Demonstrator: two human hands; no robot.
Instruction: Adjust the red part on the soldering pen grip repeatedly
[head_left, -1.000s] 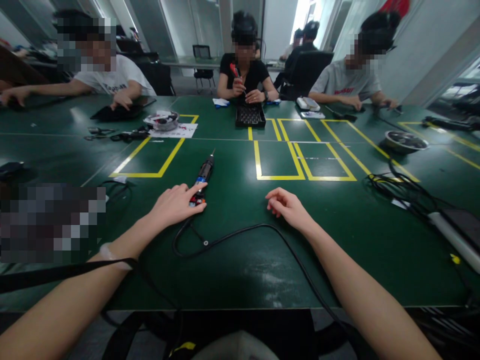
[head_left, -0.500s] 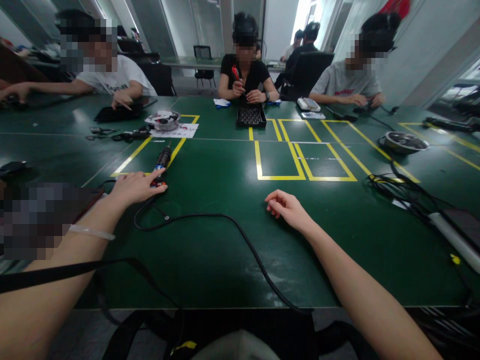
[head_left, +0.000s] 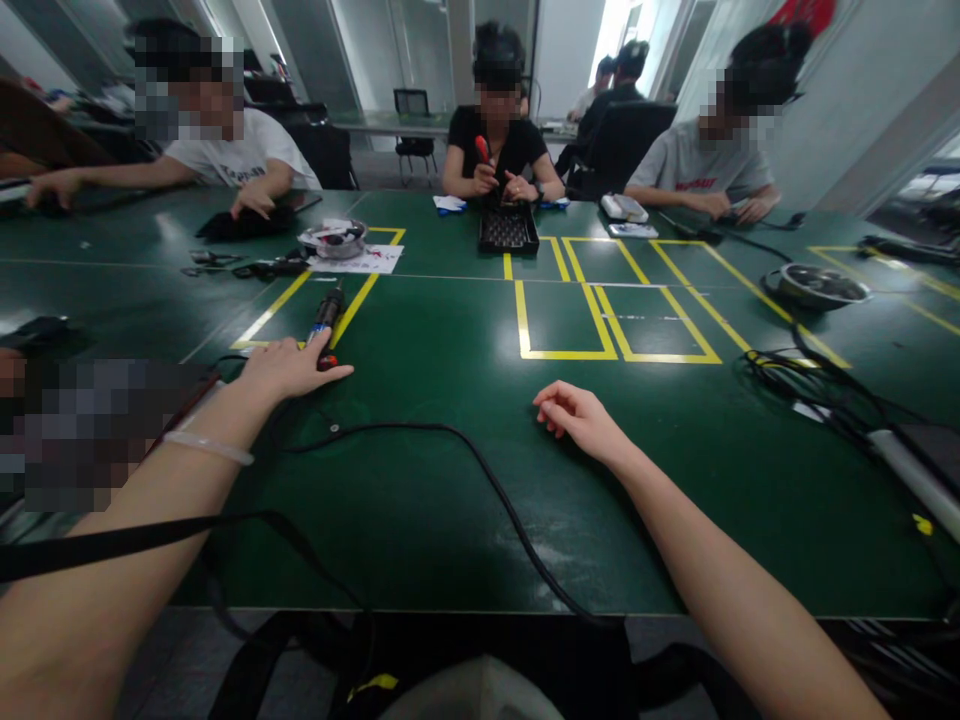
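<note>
My left hand (head_left: 289, 368) lies over the rear end of a dark electric screwdriver (head_left: 328, 305) with a blue and orange body. Its thumb sticks out to the right and the fingers are stretched, so it is open, touching or just above the tool. The screwdriver lies on the table, its tip facing away from me. A black cord (head_left: 480, 455) runs from near the tool across the table to the front edge. My right hand (head_left: 574, 418) rests on the table to the right, loosely curled and holding nothing.
Yellow tape outlines (head_left: 570, 355) mark the green table (head_left: 420, 520). A bowl of small parts (head_left: 334, 240) stands at left on white paper; a metal bowl (head_left: 817, 285) and coiled cables (head_left: 780, 375) lie at right. Three people sit opposite, the middle one behind a black tray (head_left: 508, 235).
My left hand has loosened around the screwdriver, its thumb now pointing away to the right. The tool stays on the table. My right hand has not visibly moved; the view has shifted slightly.
</note>
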